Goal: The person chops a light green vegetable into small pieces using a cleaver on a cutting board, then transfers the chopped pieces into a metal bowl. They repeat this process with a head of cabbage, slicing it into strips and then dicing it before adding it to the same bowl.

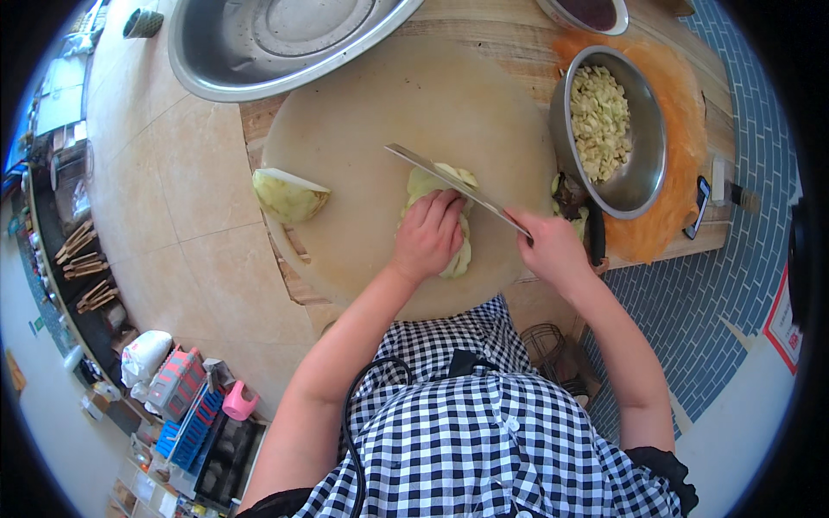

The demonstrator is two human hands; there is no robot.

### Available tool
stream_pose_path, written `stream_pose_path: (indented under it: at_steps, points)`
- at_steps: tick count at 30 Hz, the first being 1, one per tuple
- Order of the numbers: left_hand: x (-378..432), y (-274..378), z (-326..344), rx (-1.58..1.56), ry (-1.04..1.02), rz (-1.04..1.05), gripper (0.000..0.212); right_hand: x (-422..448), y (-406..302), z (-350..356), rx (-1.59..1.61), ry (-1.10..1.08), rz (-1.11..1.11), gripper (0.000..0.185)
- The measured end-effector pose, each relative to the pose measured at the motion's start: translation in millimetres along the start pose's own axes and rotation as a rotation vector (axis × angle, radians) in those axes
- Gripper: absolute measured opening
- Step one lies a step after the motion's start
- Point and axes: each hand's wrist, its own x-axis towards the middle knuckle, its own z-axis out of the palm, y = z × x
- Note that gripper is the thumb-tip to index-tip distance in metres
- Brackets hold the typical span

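A round, pale cutting board [363, 129] lies before me. My left hand [427, 233] presses with bent fingers on pale green vegetable slices [421, 184] near its middle. In my right hand [554, 249] is the handle of a broad-bladed kitchen knife [453, 173], probably a cleaver. Its blade slants across the slices, right beside my left fingertips, and hides part of them. A thick wedge of a pale green vegetable [291, 197], cut face up, rests at the board's left edge.
A steel bowl [641, 171] holding diced vegetable [599, 123] stands at right on orange sheeting [680, 129]. Peelings [570, 197] and a black curved handle [596, 233] lie beside it. A large metal basin [311, 26] overlaps the board's far side. A phone [697, 207] sits near the table's right edge.
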Motion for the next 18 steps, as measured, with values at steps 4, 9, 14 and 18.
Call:
stream_pose_path:
  at_steps: [4,9,14,18]
  points:
    - [-10,-2,3,0.043,-0.001,-0.035,0.036,-21,-17,-22,-0.071,-0.139,0.088,0.031]
    - [-5,-1,0,0.028,0.004,-0.005,0.035,6,-8,8,-0.063,-0.051,0.036,0.032]
    - [-6,0,-2,-0.082,0.094,-0.035,0.032,-1,-17,-14,-0.026,-0.094,-0.007,0.031]
    - [-14,-3,4,-0.073,0.093,-0.022,0.03,-8,-22,-15,-0.07,-0.142,0.07,0.031]
